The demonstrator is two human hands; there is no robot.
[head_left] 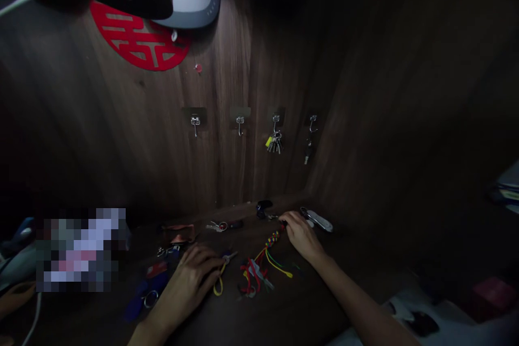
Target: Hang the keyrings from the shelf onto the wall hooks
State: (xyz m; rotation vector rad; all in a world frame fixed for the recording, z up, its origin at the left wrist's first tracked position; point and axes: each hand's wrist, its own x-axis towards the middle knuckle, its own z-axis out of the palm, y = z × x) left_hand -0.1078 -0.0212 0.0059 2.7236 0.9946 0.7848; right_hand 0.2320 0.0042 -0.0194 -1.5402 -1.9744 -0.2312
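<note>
My left hand (190,275) is low over the dark wooden surface, its thumb and forefinger closed at the yellow strap of a small key (230,257). My right hand (300,235) pinches the upper end of a braided multicoloured cord keychain (272,239). Yellow and green strings trail from the braid. Red cord and several keys (256,274) lie below it, between my hands. Just beyond my right fingertips is a black key fob (263,207). To the right of that hand lies a silver-grey pocketknife-like piece (319,220).
On the wooden wall, several metal hooks (240,125) stand in a row. A key bunch (275,143) with a yellow tag and a single dark key (307,152) hang there. Keys on a ring (218,225), a brown strap (184,233) and a blue key holder (140,294) lie leftward.
</note>
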